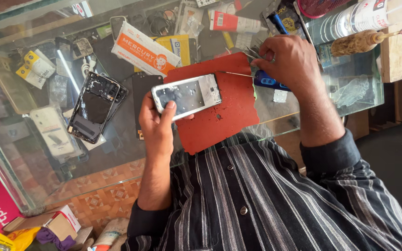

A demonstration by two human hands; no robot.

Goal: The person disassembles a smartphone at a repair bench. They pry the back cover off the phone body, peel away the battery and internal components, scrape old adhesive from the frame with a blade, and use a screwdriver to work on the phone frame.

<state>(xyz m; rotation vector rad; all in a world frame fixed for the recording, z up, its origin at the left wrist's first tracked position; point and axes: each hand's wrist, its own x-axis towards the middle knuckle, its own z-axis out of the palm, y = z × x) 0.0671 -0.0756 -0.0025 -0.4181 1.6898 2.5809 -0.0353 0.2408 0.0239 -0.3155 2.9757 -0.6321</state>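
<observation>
My left hand (157, 123) grips a silver-framed phone (187, 95) by its lower end, thumb on the glass, holding it over a red work mat (224, 116). My right hand (284, 60) is closed on thin metal tweezers (238, 73) whose tip points left at the phone's top right edge. Just below that hand a blue phone part (268, 82) lies on the glass. The mat rests on a glass counter top (33, 153).
An opened black phone (94, 107) with a loose back lies left of the mat. An orange-and-white box (145, 49), a red-and-white tube (233, 22), cables and small parts crowd the far side. A bottle (354, 18) and wooden block (394, 51) stand at the right.
</observation>
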